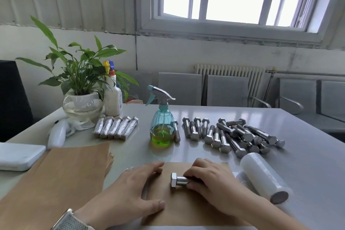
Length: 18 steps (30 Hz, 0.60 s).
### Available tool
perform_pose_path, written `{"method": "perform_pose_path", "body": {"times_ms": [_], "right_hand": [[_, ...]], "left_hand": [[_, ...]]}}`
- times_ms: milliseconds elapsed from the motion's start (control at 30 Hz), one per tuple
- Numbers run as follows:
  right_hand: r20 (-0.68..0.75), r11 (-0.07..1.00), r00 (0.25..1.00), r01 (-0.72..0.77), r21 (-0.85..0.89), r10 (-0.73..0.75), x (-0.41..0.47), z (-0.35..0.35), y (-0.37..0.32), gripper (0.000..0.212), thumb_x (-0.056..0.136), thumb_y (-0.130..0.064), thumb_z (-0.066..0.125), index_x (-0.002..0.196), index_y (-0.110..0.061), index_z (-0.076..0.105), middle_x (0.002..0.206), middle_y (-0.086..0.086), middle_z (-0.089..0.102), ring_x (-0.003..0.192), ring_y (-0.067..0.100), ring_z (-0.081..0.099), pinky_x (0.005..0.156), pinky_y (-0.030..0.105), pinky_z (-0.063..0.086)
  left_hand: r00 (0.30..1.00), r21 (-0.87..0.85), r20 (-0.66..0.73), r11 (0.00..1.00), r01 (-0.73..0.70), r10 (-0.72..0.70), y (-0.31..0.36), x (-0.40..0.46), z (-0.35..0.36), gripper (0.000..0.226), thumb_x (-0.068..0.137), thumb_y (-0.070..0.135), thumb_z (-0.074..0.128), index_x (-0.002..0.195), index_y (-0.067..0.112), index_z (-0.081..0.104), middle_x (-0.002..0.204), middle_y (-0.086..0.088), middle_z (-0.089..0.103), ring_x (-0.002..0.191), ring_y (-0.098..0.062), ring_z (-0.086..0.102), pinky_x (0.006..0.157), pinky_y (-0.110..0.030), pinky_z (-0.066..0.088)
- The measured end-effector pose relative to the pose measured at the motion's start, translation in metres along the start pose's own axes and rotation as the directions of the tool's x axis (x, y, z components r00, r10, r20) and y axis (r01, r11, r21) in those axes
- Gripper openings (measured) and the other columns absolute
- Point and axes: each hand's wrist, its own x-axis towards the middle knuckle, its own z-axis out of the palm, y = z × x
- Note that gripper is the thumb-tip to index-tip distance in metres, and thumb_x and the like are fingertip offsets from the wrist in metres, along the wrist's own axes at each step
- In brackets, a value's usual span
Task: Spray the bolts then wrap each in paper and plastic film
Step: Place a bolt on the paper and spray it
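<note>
A steel hex bolt [178, 179] lies on a brown paper sheet [173, 211] near the table's front edge, head to the left. My right hand [211, 181] grips the bolt's shank, hiding the threaded end. My left hand [128, 186] rests flat with straight fingers on the sheet's left side. Behind stands a teal spray bottle [162, 127] with green liquid. Several bare bolts [233, 135] lie in a heap to its right. Several wrapped bolts [116, 127] lie in a row to its left. A roll of plastic film [263, 178] lies right of my right hand.
A stack of brown paper [61, 179] lies at the left, with a white pad [18, 156] beside it. A potted plant in a glass bowl [82, 104] and a white spray bottle [113, 97] stand at the back left. Grey chairs [229, 89] line the wall.
</note>
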Motion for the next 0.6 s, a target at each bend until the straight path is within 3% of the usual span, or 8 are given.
{"method": "perform_pose_path", "body": {"times_ms": [167, 233, 300, 367, 500, 600], "right_hand": [[0.103, 0.999, 0.995, -0.018, 0.036, 0.014, 0.001, -0.009, -0.002, 0.033, 0.095, -0.054, 0.050, 0.125, -0.041, 0.058, 0.117, -0.019, 0.051, 0.112, 0.004, 0.047, 0.089, 0.027, 0.037], [0.143, 0.986, 0.988, -0.082, 0.146, 0.061, 0.011, -0.022, 0.001, 0.043, 0.089, -0.060, 0.056, 0.126, -0.037, 0.061, 0.115, -0.017, 0.051, 0.106, 0.004, 0.050, 0.090, 0.026, 0.040], [0.039, 0.934, 0.990, -0.138, 0.330, 0.133, 0.041, -0.041, 0.001, 0.059, 0.083, -0.063, 0.062, 0.129, -0.027, 0.061, 0.114, -0.013, 0.057, 0.100, 0.004, 0.055, 0.088, 0.025, 0.043], [-0.059, 0.849, 0.960, -0.211, 0.485, 0.272, 0.082, -0.056, 0.000, 0.073, 0.081, -0.061, 0.066, 0.136, -0.014, 0.055, 0.127, 0.000, 0.061, 0.110, 0.012, 0.058, 0.093, 0.030, 0.047], [-0.068, 0.694, 0.882, -0.316, 0.647, 0.465, 0.152, -0.045, -0.018, 0.102, 0.075, -0.061, 0.073, 0.151, -0.010, 0.029, 0.152, 0.008, 0.041, 0.138, 0.025, 0.040, 0.112, 0.043, 0.037], [-0.198, 0.626, 0.805, -0.253, 0.738, 0.559, 0.184, -0.027, -0.039, 0.075, 0.071, -0.060, 0.078, 0.125, -0.016, 0.050, 0.127, 0.004, 0.058, 0.121, 0.025, 0.054, 0.102, 0.044, 0.045]], "left_hand": [[1.000, -0.003, -0.003, 1.000, 0.001, -0.001, -0.001, 0.000, 0.000, 0.085, 0.075, 0.064, 0.067, 0.145, 0.052, 0.019, 0.138, 0.037, 0.035, 0.130, 0.013, 0.029, 0.110, -0.010, 0.018], [1.000, -0.003, 0.007, 1.000, -0.001, 0.001, 0.000, 0.001, -0.001, 0.085, 0.075, 0.063, 0.067, 0.145, 0.051, 0.019, 0.139, 0.036, 0.035, 0.130, 0.012, 0.029, 0.111, -0.012, 0.018], [1.000, -0.016, 0.008, 1.000, 0.004, -0.004, 0.001, 0.001, -0.002, 0.085, 0.074, 0.063, 0.067, 0.146, 0.050, 0.022, 0.140, 0.034, 0.037, 0.130, 0.011, 0.031, 0.113, -0.015, 0.020], [1.000, -0.036, 0.015, 0.999, 0.025, -0.024, 0.001, 0.001, -0.002, 0.085, 0.072, 0.064, 0.067, 0.145, 0.051, 0.025, 0.138, 0.037, 0.038, 0.128, 0.012, 0.032, 0.110, -0.013, 0.023], [1.000, -0.050, 0.011, 0.998, 0.023, -0.022, 0.003, 0.000, -0.004, 0.079, 0.067, 0.069, 0.063, 0.135, 0.062, 0.025, 0.130, 0.046, 0.033, 0.120, 0.025, 0.026, 0.101, -0.002, 0.020], [1.000, -0.043, 0.017, 0.999, 0.015, -0.015, 0.003, 0.002, -0.003, 0.086, 0.067, 0.070, 0.062, 0.143, 0.053, 0.025, 0.140, 0.038, 0.032, 0.132, 0.012, 0.027, 0.113, -0.015, 0.022]]}}
